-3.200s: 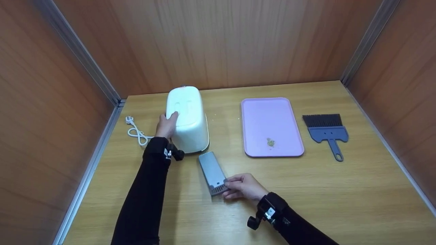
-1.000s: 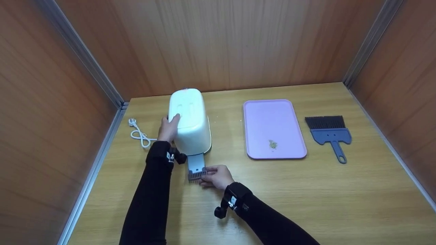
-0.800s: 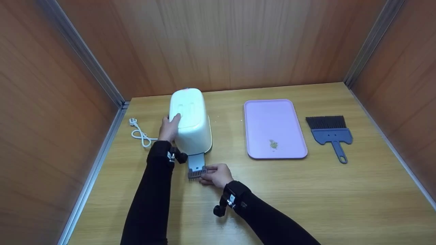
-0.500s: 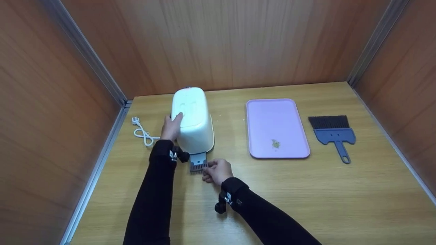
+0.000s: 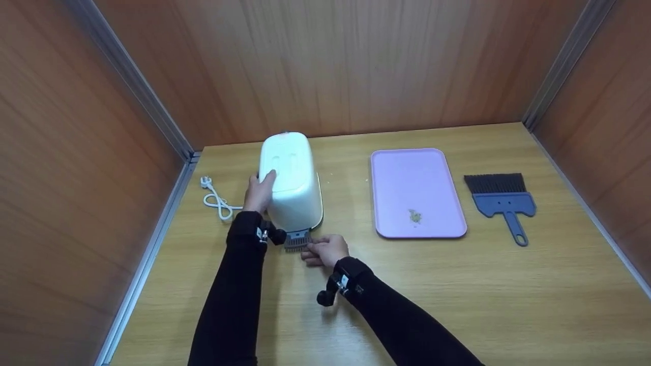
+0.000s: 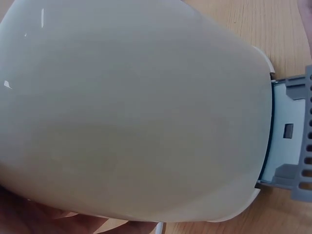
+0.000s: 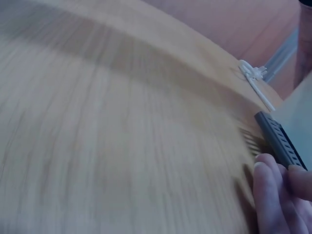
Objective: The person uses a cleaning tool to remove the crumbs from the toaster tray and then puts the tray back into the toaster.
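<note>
A white toaster [image 5: 291, 201] with a smooth closed top stands at the left of the table. My left hand [image 5: 258, 193] holds its left side, the thumb up on the top edge. From the toaster's near end sticks out the short slotted end of a grey crumb tray [image 5: 297, 242]; its rest is hidden inside. My right hand [image 5: 328, 250] pinches the right corner of that slotted end. In the left wrist view the crumb tray [image 6: 288, 134] sits in the slot with a pale strip showing. The right wrist view has the fingers [image 7: 269, 195] against its dark edge.
A white power cord [image 5: 218, 203] with its plug lies left of the toaster. Right of it is a pink tray [image 5: 414, 178] bearing a small heap of greenish crumbs [image 5: 415, 216]. A blue hand brush [image 5: 503, 203] lies farther right. Wooden walls enclose the table.
The crumb tray lay angled on the table before the toaster; my right hand has brought it left and slid most of it into the near end. My left hand has stayed on the toaster.
</note>
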Motion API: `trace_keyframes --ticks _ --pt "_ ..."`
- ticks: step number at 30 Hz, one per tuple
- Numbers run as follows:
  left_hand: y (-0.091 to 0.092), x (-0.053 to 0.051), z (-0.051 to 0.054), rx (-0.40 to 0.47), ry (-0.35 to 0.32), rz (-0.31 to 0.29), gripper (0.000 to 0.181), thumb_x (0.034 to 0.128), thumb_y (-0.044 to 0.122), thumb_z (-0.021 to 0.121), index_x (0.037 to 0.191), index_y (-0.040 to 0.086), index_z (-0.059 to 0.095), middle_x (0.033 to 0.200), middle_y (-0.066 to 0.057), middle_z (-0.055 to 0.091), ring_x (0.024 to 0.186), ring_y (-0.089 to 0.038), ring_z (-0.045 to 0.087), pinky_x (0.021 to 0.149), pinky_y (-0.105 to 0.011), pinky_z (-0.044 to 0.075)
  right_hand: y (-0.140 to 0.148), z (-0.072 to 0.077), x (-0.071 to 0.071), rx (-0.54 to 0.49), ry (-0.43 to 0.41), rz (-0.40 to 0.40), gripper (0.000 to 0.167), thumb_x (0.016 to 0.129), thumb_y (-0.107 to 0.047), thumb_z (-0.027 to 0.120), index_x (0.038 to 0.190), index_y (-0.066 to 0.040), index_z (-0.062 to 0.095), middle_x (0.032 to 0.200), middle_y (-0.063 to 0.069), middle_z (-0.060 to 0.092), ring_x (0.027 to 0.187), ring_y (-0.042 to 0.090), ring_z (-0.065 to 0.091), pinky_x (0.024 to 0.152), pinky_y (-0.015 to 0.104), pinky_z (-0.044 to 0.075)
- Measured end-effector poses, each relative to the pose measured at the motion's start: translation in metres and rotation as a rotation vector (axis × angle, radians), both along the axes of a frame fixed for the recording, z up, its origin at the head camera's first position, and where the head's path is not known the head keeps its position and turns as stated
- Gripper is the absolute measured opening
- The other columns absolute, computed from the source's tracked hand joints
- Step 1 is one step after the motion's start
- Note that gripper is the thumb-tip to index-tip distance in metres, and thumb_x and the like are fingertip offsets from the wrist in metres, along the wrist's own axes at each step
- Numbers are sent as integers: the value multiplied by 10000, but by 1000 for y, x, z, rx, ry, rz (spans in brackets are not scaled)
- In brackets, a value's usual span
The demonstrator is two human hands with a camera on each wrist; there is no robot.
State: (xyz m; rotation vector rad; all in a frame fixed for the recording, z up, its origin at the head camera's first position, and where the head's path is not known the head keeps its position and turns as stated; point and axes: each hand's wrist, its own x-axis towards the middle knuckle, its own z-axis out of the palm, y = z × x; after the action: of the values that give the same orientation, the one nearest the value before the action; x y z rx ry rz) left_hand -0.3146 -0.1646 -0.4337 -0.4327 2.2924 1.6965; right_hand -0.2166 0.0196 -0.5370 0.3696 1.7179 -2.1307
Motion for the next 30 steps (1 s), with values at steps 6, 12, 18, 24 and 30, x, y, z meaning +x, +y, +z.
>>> trace_keyframes --ticks 6,12,18,24,30 --pt "-1 0 -4 -19 16 13 888 1091 560 436 1717 120 -16 1779 -178 61 1615 -374 154 1279 -598 247 1 2 -2 -101 -66 6 327 1038 72 623 1327 214 569 1155 340 726 1008 352 785 854 375 649" --pt "1 0 -6 -10 40 8 886 1087 566 436 1716 119 1 1771 -197 81 1605 -382 178 1267 -616 263 2 3 -5 -139 -80 -18 341 1044 63 618 1345 211 555 1148 336 727 1013 347 785 865 367 645" --pt "4 -1 -6 -8 33 12 864 1090 557 441 1719 136 26 1771 -185 102 1602 -381 194 1266 -616 265 5 4 -13 -161 -95 -32 323 1057 56 599 1337 211 563 1160 329 731 1042 343 779 878 369 643" --pt "5 -4 -2 -15 53 14 859 1091 551 445 1717 119 46 1770 -185 115 1604 -373 196 1275 -591 263 5 5 -21 -144 -86 -28 322 1065 52 586 1344 210 565 1165 344 721 1082 377 762 897 381 637" --pt "3 -2 -3 -21 39 19 880 1094 556 437 1717 114 0 1780 -181 64 1620 -368 148 1297 -563 219 1 5 -22 -147 -100 -42 294 1057 79 579 1311 226 569 1189 380 693 1081 399 756 902 406 635"
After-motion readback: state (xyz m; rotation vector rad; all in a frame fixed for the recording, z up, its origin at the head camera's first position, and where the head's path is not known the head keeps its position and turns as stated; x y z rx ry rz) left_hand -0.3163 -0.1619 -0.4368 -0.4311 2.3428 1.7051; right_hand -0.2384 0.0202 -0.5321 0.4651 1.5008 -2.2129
